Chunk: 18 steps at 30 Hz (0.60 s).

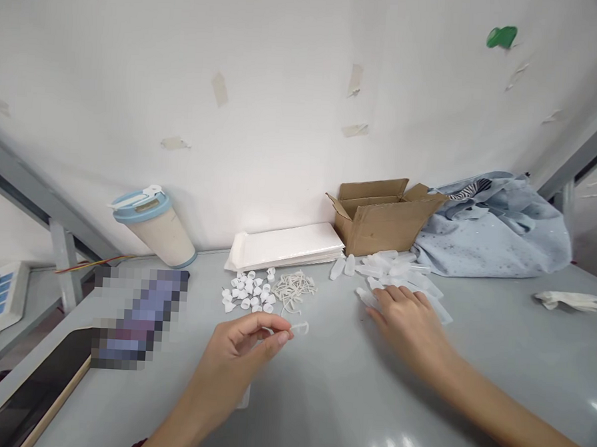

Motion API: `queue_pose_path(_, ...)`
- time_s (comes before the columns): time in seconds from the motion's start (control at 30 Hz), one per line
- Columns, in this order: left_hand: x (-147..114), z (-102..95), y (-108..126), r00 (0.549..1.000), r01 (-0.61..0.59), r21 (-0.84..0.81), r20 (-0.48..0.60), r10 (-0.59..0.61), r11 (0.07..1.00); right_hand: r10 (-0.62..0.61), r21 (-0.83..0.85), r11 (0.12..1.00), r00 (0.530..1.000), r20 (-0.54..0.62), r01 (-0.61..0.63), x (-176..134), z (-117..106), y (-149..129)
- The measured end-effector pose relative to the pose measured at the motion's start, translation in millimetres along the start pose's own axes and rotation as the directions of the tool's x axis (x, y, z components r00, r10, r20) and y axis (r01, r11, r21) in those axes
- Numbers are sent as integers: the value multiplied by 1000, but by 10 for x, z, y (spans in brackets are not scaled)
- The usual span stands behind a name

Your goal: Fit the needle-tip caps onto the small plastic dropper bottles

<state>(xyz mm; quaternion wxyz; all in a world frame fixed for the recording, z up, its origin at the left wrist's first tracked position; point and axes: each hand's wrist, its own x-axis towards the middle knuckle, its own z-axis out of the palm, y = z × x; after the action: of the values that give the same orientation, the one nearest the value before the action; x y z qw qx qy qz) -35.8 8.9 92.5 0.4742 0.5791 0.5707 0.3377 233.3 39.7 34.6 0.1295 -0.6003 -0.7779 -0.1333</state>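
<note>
My left hand [246,351] is closed in a pinch on a small white plastic strap with a T-shaped end [300,328], held above the table. Just behind it lie a heap of thin off-white straps [295,289] and a cluster of small white caps [247,291]. My right hand [407,319] reaches over a pile of translucent plastic sleeves [389,268], fingers apart and touching some of them. One sleeve [366,298] pokes out beside its thumb and index finger. Part of the pile is hidden under that hand.
Against the wall stand a stack of white packets [287,246], an open cardboard box [388,221] and a light-blue cloth bag [493,234]. A tumbler [160,233] and a dark phone-like slab [34,390] are at left. Crumpled tissue [569,301] lies at right.
</note>
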Motion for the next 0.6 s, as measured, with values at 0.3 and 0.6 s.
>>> queue_pose_path(0.3,11,17,-3,995,101,-171,11,-100,980,-192,438,878,980,-50,195,-31,-235,-240)
queue_pose_path(0.6,-8,36,-15,992,124,-206,19,-122,971,-282,668,682,950,-138,299,-151,-398,-476)
